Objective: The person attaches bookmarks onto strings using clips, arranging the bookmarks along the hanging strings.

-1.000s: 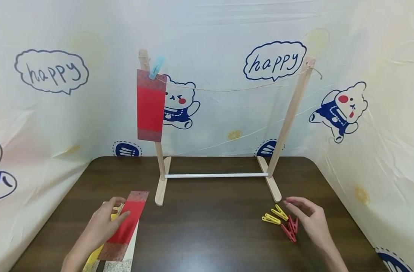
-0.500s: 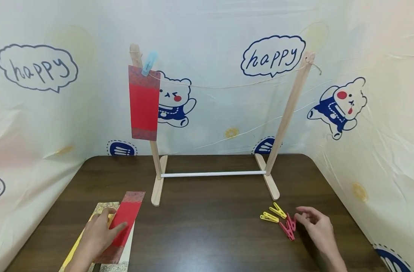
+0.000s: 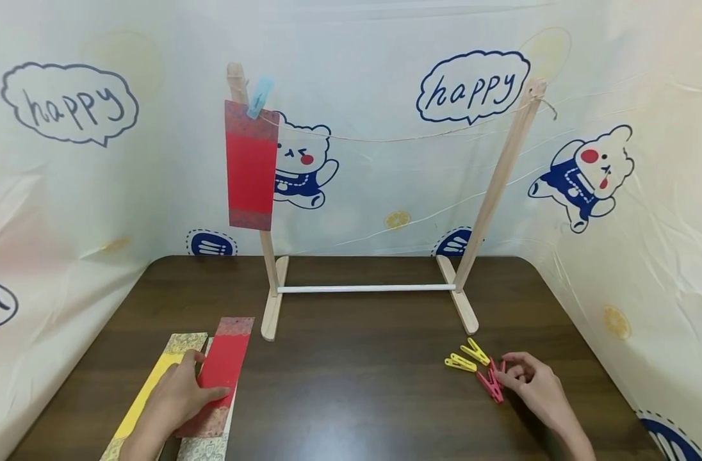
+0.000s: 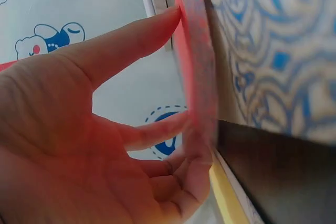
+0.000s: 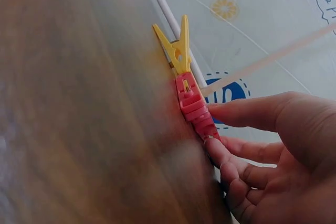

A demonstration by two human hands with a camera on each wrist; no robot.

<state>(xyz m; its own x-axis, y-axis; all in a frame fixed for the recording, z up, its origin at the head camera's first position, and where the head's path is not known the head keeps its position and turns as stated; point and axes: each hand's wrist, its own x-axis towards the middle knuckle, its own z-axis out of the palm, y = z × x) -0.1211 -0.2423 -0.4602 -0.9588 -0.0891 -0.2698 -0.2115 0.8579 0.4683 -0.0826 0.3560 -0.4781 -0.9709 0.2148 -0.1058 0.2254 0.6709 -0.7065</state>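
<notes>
My left hand (image 3: 172,396) spans a red strip with patterned ends (image 3: 228,355) at the table's front left, thumb at one long edge and fingertips at the other. In the left wrist view, the strip's patterned end (image 4: 202,61) lies between thumb and fingers. Under it lies a pale patterned strip (image 3: 204,448), with a yellow strip (image 3: 143,403) beside them. At the front right, my right hand (image 3: 538,390) pinches the near red clothespin (image 5: 209,131) between thumb and fingertips. Another red clothespin (image 3: 489,388) lies against it, and two yellow clothespins (image 3: 460,363) sit just to the left.
A wooden stand with a right post (image 3: 497,186) and white crossbar (image 3: 365,289) stands at the back. A string (image 3: 374,140) runs between its posts. Another red strip (image 3: 250,173) hangs at its left end under a blue clothespin (image 3: 260,98). Printed cloth surrounds the table (image 3: 357,384).
My left hand's thumb and fingers have come down onto the red strip's edges. My right hand has moved in against the red clothespins and now pinches one. The head view has shifted slightly.
</notes>
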